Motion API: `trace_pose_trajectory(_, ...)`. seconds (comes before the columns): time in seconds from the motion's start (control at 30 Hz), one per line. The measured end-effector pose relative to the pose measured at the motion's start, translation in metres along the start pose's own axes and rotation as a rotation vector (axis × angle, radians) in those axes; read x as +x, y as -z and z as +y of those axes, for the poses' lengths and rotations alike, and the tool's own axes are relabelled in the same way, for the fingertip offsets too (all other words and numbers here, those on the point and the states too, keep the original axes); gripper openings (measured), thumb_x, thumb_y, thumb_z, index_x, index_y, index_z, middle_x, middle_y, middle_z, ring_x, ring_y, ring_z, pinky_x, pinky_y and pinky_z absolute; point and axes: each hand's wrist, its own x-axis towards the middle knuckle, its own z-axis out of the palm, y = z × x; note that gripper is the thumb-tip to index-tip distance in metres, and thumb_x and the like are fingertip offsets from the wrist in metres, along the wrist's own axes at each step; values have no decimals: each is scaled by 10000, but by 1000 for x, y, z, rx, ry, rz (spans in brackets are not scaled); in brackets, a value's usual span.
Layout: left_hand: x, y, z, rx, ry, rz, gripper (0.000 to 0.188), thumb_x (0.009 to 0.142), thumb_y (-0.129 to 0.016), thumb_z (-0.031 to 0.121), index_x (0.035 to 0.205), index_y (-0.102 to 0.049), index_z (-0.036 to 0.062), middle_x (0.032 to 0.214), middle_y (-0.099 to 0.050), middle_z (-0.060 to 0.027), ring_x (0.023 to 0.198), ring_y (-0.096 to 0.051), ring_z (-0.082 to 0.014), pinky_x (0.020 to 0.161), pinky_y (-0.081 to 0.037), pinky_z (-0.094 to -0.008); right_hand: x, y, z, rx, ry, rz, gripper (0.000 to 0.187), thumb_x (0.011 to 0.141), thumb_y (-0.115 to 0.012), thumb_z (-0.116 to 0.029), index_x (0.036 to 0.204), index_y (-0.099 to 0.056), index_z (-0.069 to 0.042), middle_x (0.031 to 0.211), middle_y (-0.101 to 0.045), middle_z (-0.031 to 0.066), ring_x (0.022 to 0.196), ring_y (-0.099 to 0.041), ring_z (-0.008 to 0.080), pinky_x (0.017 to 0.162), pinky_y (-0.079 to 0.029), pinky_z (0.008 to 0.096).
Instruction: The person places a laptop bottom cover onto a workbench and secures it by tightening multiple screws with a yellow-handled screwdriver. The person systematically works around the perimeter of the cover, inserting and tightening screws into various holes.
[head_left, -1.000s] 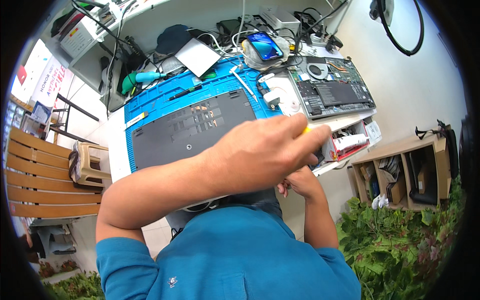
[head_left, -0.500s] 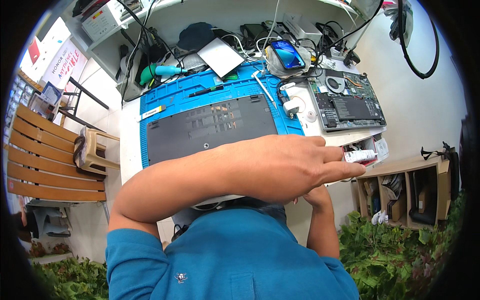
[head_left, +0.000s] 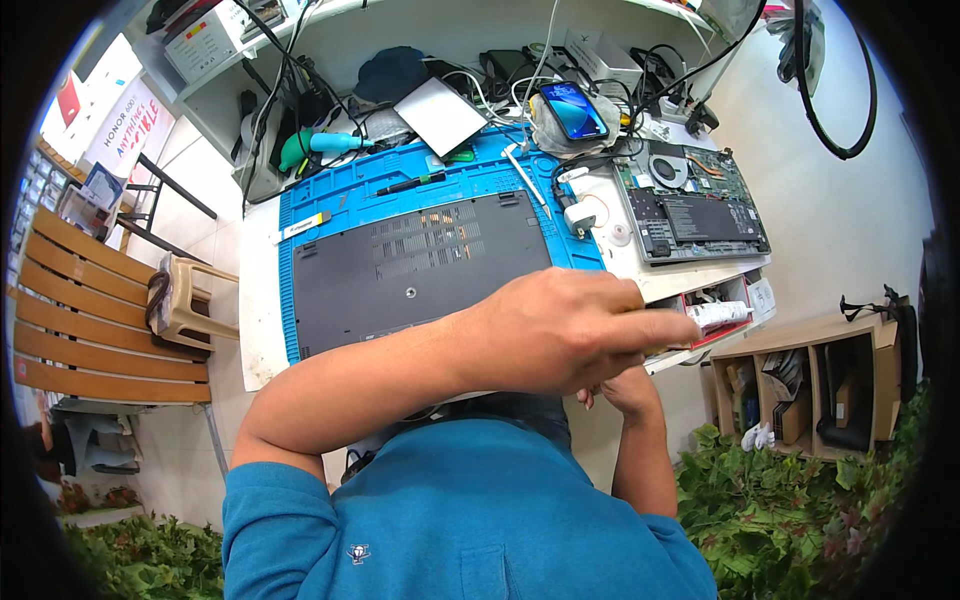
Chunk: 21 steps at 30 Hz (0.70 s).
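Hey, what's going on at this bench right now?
A person in a blue shirt is working at a cluttered repair bench. Their left hand reaches across toward a red tray at the bench's right edge, fingers by a small white tube. The right hand is mostly hidden beneath it. A dark laptop bottom cover lies on a blue mat, and an opened laptop sits to the right.
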Motion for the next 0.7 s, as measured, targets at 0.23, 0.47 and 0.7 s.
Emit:
trace_pose_trajectory(0.23, -13, 5, 2, 28, 138, -141, 785, 844, -846, 108, 1589, -643, 250, 999, -747, -44, 802, -757, -276, 670, -630, -383, 7, 1, 1, 38, -18, -6, 235, 1076, -680, -218, 1037, -709, 11, 670, -673, 110, 564, -689, 212, 477, -539, 320)
trace_pose_trajectory(0.47, -24, 58, 9, -77, 178, 186, 791, 902, -883, 55, 1626, -573, 127, 1202, -795, -90, 934, -826, -257, 810, -678, -351, 7, 3, 8, 38, -90, 60, 263, 1099, -704, -220, 954, -708, 0, 730, -690, 67, 527, -665, 142, 433, -502, 267)
trace_pose_trajectory(0.7, -130, 231, -89, 432, 263, 759, 798, 1053, -775, 37, 1703, -317, 101, 1174, -779, -151, 965, -809, -199, 849, -688, -326, 11, 1, -4, -27, -144, 24, 306, 1113, -712, -233, 974, -728, 39, 735, -710, 82, 522, -666, 141, 447, -517, 283)
